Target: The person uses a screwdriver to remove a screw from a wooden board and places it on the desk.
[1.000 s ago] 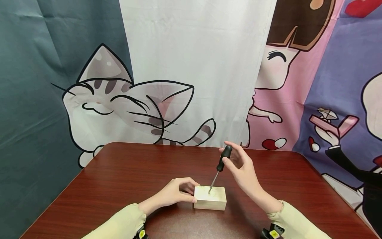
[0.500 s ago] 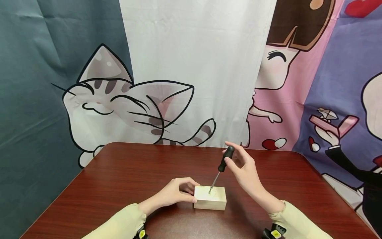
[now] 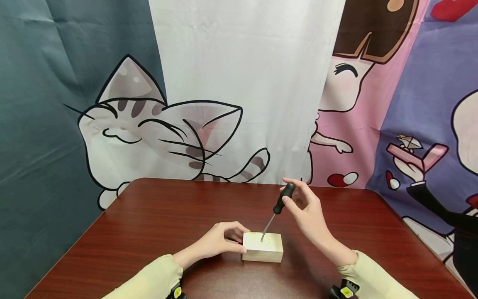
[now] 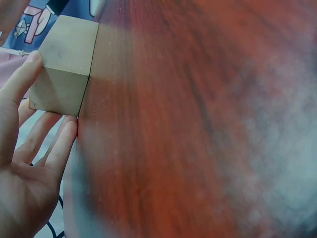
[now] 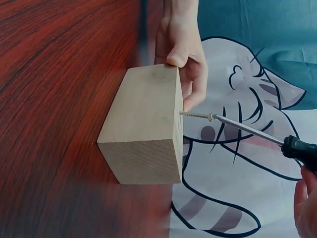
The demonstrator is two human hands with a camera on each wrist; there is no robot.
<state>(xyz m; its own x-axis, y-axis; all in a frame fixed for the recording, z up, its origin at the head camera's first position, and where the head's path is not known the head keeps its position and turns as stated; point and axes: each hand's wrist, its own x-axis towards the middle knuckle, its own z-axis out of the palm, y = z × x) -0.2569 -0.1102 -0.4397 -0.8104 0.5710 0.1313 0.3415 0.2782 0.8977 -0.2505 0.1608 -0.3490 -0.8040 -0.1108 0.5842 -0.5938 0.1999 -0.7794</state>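
Observation:
On the table lies a pale wooden block (image 3: 262,251), gripped at its left end by my left hand (image 3: 216,241). In the left wrist view the thumb presses one side of the block (image 4: 67,47) and the fingers reach round the other. A screw (image 5: 195,115) stands up out of the block's top face, with most of its thread showing. My right hand (image 3: 308,211) pinches the black handle of a screwdriver (image 3: 284,198) between thumb and fingers. The shaft leans to the right, and its tip meets the screw head in the right wrist view.
The dark red wooden table (image 3: 168,207) runs to a rounded far edge. Behind it hangs a printed cloth (image 3: 239,62) with a cartoon cat and figures. Black cables (image 4: 55,229) show below the table edge in the left wrist view.
My right hand and the screwdriver handle have shifted slightly to the right, so the screwdriver leans more. The tip stays at the screw; the left hand and block have not visibly moved.

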